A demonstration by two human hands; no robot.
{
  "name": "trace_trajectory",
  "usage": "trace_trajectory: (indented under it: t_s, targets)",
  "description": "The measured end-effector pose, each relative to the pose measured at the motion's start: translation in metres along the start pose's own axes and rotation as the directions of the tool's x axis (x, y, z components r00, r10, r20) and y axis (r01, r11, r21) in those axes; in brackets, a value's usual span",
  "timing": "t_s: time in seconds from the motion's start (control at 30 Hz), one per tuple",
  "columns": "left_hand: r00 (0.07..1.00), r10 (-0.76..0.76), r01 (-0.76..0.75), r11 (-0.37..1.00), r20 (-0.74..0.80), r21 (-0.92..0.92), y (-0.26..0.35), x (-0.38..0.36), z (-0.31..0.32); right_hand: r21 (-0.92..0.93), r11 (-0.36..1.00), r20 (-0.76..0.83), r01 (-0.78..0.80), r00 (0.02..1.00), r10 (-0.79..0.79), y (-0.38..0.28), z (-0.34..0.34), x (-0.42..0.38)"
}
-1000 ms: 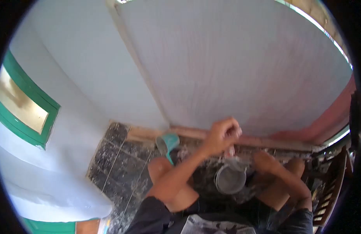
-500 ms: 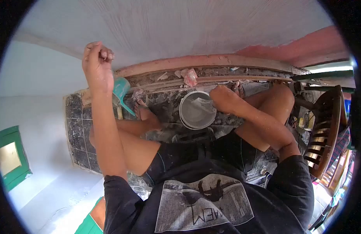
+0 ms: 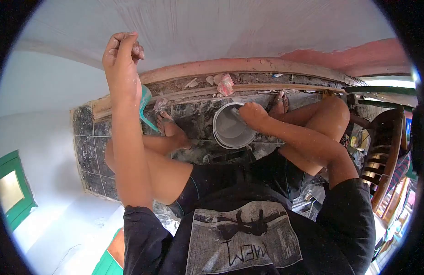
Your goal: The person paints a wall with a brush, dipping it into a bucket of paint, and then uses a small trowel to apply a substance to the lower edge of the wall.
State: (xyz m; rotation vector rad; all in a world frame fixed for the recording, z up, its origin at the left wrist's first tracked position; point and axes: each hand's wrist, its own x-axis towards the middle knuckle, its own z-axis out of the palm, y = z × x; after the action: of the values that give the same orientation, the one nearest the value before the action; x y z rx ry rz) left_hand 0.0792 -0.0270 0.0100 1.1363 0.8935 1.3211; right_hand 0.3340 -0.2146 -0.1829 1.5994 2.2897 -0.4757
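Note:
My left hand (image 3: 123, 52) is raised in front of the grey-white wall, with its fingers curled in and pale smears on the fingertips. Nothing shows in its grasp. Over the right rim of a white bucket (image 3: 215, 124), my right hand (image 3: 253, 115) is closed round a flat scraper-like tool (image 3: 235, 111). Only a small grey part of that tool shows; the hand covers the rest. Greyish-white paste (image 3: 232, 129) lies inside the bucket, which stands on the floor between my feet. Partly behind my left forearm is a teal plastic dipper (image 3: 146, 101) with a long handle.
A ledge (image 3: 198, 68) with rubble and a crumpled pink-and-white packet (image 3: 225, 85) runs along the wall's foot. Dusty dark tiles (image 3: 86, 151) cover the floor. At right stands a wooden chair (image 3: 381, 156); a green-framed opening (image 3: 15, 183) is at far left.
My left hand has moved up and slightly right along the wall. My right hand has shifted slightly left and down over the bucket, and less of the tool's pale blade shows.

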Motion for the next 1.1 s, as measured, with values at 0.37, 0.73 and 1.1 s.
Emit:
trace_trajectory:
  t_s: [0.37,0.73,1.1]
  targets:
    - [0.998,0.065,-0.064,0.997,-0.011,0.047,0.000,0.001,-0.002,0.047,0.997,0.083,0.060,0.995,-0.064,-0.006,0.027,0.017]
    - [0.996,0.091,-0.091,0.996,-0.011,0.026,0.006,0.002,-0.011,0.017,1.000,0.096,0.011,0.995,-0.013,-0.001,0.027,0.008]
    - [0.993,0.113,-0.112,0.993,-0.032,0.049,0.007,0.001,-0.009,0.016,0.999,0.064,-0.032,0.998,0.031,0.005,0.041,0.007]
